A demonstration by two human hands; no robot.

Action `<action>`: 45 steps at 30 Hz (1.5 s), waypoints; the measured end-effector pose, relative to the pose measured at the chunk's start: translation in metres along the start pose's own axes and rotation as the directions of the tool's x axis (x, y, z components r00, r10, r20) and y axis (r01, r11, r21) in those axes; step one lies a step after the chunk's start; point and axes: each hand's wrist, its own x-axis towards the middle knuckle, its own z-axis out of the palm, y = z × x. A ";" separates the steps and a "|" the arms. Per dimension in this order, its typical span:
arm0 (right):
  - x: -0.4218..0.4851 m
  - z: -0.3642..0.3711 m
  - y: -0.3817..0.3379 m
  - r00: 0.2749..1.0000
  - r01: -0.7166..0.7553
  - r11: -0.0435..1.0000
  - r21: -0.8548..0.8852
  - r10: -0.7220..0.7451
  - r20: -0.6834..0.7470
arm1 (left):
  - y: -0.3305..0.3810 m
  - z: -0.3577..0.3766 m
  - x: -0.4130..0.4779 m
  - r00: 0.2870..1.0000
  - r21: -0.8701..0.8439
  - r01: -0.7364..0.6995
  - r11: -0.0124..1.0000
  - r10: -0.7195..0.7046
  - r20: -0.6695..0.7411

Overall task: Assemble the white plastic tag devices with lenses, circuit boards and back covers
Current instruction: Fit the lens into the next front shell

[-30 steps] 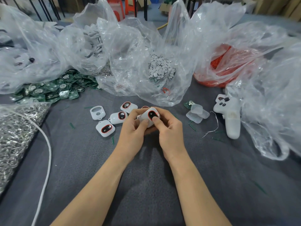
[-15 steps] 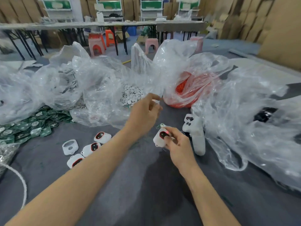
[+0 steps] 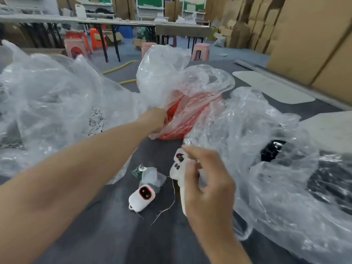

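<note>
- Two hands in shot: our left hand [image 3: 155, 119] is stretched out to the mouth of the clear bag of red parts [image 3: 190, 115]. Its fingers are tucked in at the plastic, so we can't tell if it's gripping anything.
- Our right hand [image 3: 207, 180] hangs over the table with fingers loosely curled. It's a bit blurry, but nothing's pinched in them as far as we can see.
- One white tag device [image 3: 142, 197] lies by itself on the dark grey table cover [image 3: 95, 235], red-rimmed dark lens facing up. It sits between our two arms and neither hand touches it.
- Just behind it there's a small green circuit board [image 3: 137, 171] touching some clear plastic bits [image 3: 152, 177].
- Some white controller-looking gadget [image 3: 177, 168] lies partly behind the right hand, with a thin wire [image 3: 173, 195] beside it.
- Big crumpled clear bags [image 3: 47, 111] are heaped on both sides.
</note>
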 end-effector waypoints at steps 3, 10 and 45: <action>0.075 -0.048 0.026 0.980 -0.180 0.976 -0.122 0.169 -0.102 | -0.006 0.004 -0.002 0.993 -0.127 -0.007 0.992 -0.008 -0.121; 0.151 -0.041 0.140 0.635 -0.529 0.530 -0.663 0.765 0.105 | -0.007 -0.001 -0.027 0.939 -0.626 -0.001 0.780 -0.215 -0.269; 0.135 -0.012 0.130 0.662 -0.506 0.449 -0.736 0.750 0.003 | 0.021 0.072 -0.296 0.899 -0.616 -0.247 0.748 -0.059 -0.433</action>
